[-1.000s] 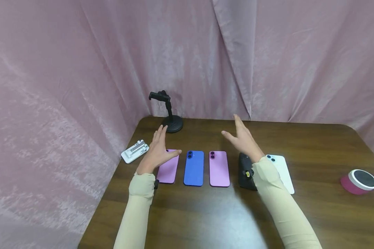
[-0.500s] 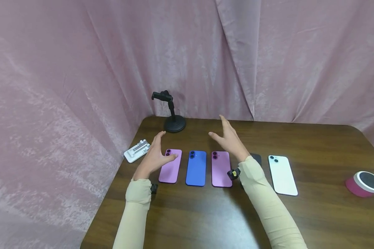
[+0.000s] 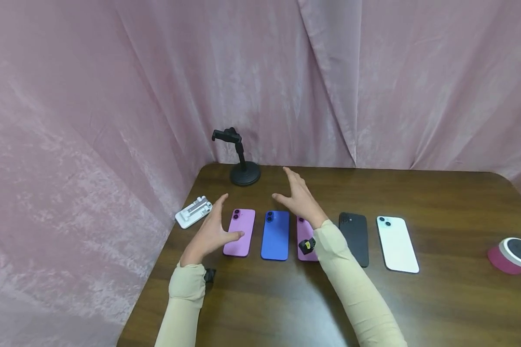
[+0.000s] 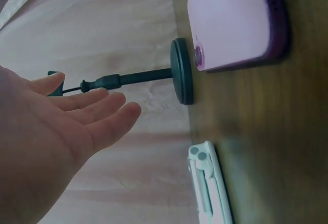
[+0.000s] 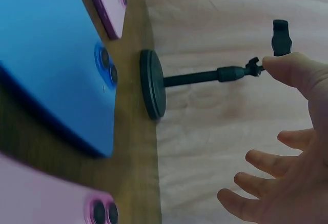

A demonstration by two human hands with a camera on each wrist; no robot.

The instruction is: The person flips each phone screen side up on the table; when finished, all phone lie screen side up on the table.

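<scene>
Pink curtain (image 3: pixel 260 72) hangs behind the counter (image 3: pixel 443 303), where a black stand (image 3: pixel 245 174) is far left. With thumbs and fingers apart, left hand (image 3: pixel 210 237) hovers near the left purple phone (image 3: pixel 243 221), right hand (image 3: pixel 301 200) near the blue phone (image 3: pixel 275 236) lying beside it; right wrist camera (image 3: pixel 307 246) partly hides the right purple phone (image 3: pixel 304 231).

The right sleeve (image 3: pixel 351 279) and wrist camera (image 3: pixel 307 246) partly mask the rightmost purple phone (image 3: pixel 303 231); the left wrist view crops the white folding stand (image 4: pixel 210 185) below, the right wrist view the blue phone (image 5: pixel 51 55) at left.
</scene>
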